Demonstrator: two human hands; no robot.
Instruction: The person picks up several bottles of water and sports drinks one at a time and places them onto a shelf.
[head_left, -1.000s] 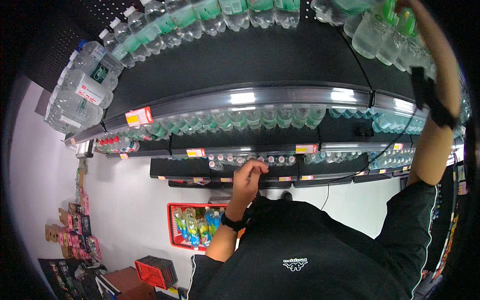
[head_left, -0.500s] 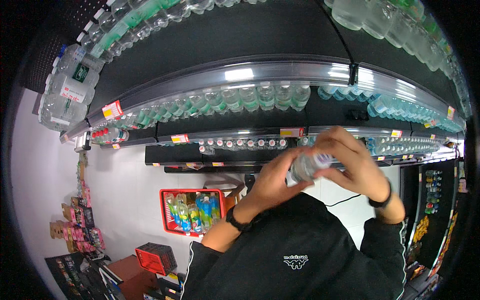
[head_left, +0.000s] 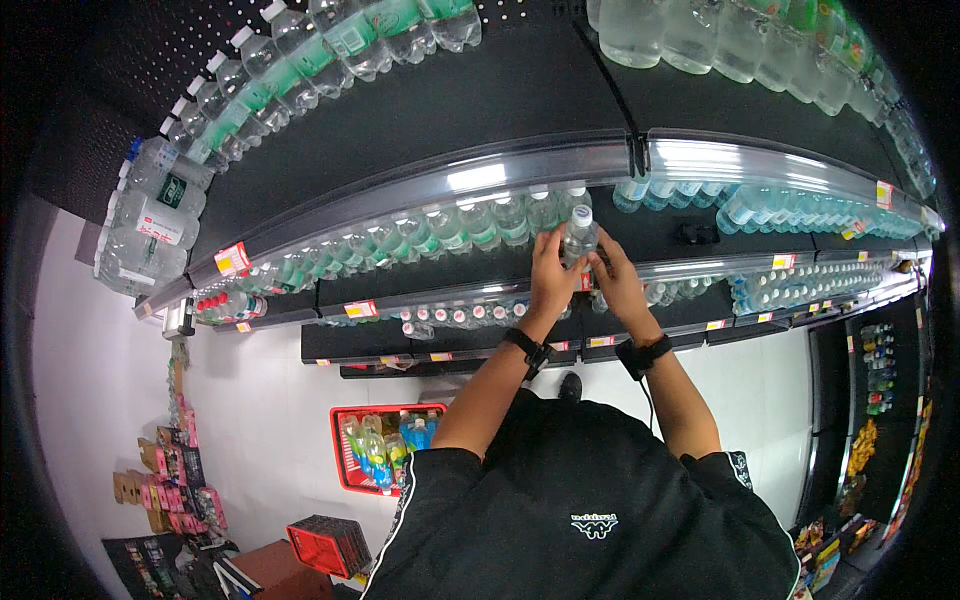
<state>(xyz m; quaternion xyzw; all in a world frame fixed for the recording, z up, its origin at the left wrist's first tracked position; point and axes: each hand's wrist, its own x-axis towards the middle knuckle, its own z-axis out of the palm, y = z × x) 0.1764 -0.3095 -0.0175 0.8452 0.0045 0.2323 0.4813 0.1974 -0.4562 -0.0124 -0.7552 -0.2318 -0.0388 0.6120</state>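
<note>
A clear plastic water bottle (head_left: pixel 579 240) with a white cap stands roughly upright between my two hands at the shelf front. My left hand (head_left: pixel 551 278) closes on its left side, and my right hand (head_left: pixel 621 284) grips its lower right side with fingers and thumb. The bottle's base is partly hidden by my fingers. Just behind and to the left runs a row of similar clear bottles with green labels (head_left: pixel 447 228) on the same shelf. Dark bands circle both of my wrists.
Pale blue bottles (head_left: pixel 757 208) line the shelf to the right, near a small black object (head_left: pixel 697 233). The upper shelf's clear front rail (head_left: pixel 400 189) overhangs the row. Below are small bottles (head_left: pixel 470 315), a red basket of bottles (head_left: pixel 338 447) and a black-and-red crate (head_left: pixel 330 545).
Both hands have carried the bottle forward, away from my chest, to the shelf front beside the green-labelled row. The bottle has turned from tilted to about upright. My view has shifted too.
</note>
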